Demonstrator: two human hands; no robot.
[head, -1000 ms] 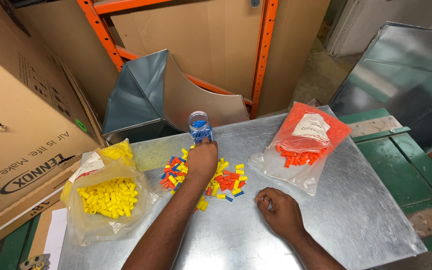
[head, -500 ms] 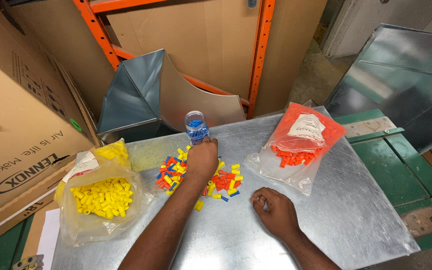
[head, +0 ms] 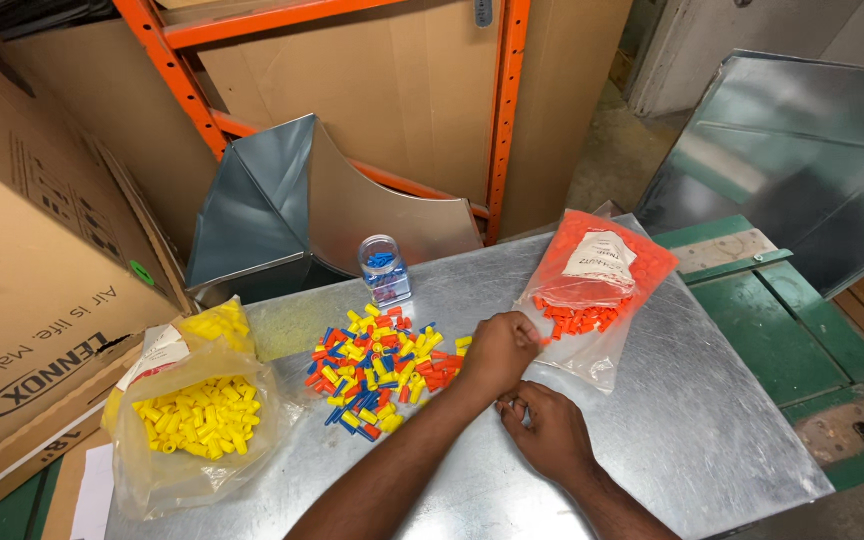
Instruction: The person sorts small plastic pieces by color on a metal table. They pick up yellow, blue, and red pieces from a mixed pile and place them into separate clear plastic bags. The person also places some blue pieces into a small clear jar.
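In the middle of the frame, on the grey sheet-metal table point(head: 692, 420), a loose heap of mixed wire connectors point(head: 377, 370) is lying spread out: yellow, blue, red and orange caps all jumbled together. The left hand point(head: 495, 352) is reaching across to the right edge of that heap, its fingers curled narrow and pointing down; whether it is pinching a cap cannot be told, since the fingertips are hidden beneath the knuckles. The right hand point(head: 544, 432) is resting just below it, toward the lower centre of the frame, loosely closed, with something small seemingly at its fingertips, though it is too small to name.

Toward the lower left, a clear plastic bag of yellow connectors point(head: 197, 415) is sitting open and already fairly full. Toward the upper right, a second clear bag of orange connectors point(head: 587, 300) is lying with a white label on it, its contents gathered near its lower end beside the left hand. Above the heap, a small clear jar point(head: 384, 268) is standing upright with blue pieces inside it.

Judging from how things are lying, the sorting by colour appears to be well begun but far from finished: yellow, orange and blue each have a container partly filled, while the central heap is looking large and thoroughly mixed. No container of red pieces is showing. A curved sheet-metal duct piece point(head: 292, 200) is leaning behind the table, under the orange shelving frame point(head: 502, 110).
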